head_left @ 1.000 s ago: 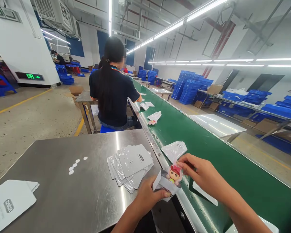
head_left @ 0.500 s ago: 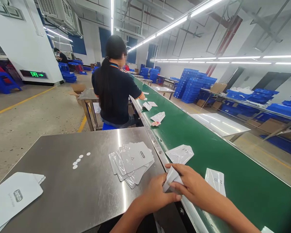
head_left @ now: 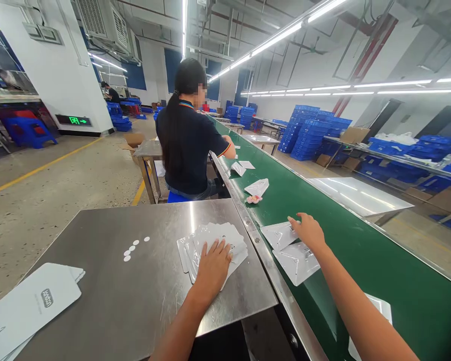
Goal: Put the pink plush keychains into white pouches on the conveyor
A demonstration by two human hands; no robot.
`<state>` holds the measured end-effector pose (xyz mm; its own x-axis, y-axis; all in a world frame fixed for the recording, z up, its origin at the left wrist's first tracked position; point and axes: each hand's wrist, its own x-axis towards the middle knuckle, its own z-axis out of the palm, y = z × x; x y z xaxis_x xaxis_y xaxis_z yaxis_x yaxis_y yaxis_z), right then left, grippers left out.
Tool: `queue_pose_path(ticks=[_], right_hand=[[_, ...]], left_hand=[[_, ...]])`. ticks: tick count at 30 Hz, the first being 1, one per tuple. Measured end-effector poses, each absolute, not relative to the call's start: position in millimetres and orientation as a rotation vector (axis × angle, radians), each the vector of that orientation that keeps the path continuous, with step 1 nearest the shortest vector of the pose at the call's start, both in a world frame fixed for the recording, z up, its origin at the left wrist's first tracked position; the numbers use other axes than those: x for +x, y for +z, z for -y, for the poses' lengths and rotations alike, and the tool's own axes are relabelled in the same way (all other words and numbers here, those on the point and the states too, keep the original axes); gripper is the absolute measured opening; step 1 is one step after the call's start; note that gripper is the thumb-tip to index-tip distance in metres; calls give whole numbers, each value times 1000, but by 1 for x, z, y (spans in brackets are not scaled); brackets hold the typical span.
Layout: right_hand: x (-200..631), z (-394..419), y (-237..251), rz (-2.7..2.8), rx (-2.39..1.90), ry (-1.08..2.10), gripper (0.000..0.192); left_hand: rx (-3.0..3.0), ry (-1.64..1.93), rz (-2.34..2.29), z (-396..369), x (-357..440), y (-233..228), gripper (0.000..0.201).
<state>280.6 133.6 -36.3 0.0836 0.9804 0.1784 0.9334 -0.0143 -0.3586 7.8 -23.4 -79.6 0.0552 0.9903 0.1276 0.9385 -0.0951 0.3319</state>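
My left hand (head_left: pixel 214 263) lies flat, fingers stretched out, on the fanned stack of glossy white printed cards (head_left: pixel 238 235) on the metal table. Over the green belt, my right hand (head_left: pixel 310 231) has its fingers apart at the right edge of a folded white card (head_left: pixel 278 234). A second folded white card (head_left: pixel 296 263) lies just in front of it, partly overlapping. Whether my right fingertips touch the far card is hard to make out.
The green conveyor belt (head_left: pixel 346 245) runs along the right of the metal table (head_left: pixel 108 301). Several white round stickers (head_left: pixel 131 248) and large white printed sheets (head_left: pixel 33 306) lie on the table. A co-worker (head_left: pixel 188 145) sits ahead, beside more folded pieces and a small pink item (head_left: pixel 254 199).
My hands have parted: the folded white card they held now lies on the belt. The left moved onto the stack, the right forward over the belt. The view has shifted slightly.
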Motion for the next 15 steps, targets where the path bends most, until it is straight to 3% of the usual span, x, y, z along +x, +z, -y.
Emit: queue_pose_path(ticks=[5, 7, 9, 13, 15], right_hand=[[233, -72, -12, 2419, -1117, 483, 49], [218, -49, 5, 2538, -901, 641, 41], [210, -32, 22, 2600, -858, 695, 23], [207, -17, 40, 2746, -839, 690, 25], [206, -25, 40, 2817, -798, 779, 24]], left_hand=[[2167, 786, -1768, 37, 5, -58, 39], [2112, 893, -1527, 44, 4, -46, 40], [1892, 944, -1274, 50, 3, -35, 40], [1410, 867, -835, 49, 7, -31, 61], [1301, 829, -804, 45, 14, -39, 56]])
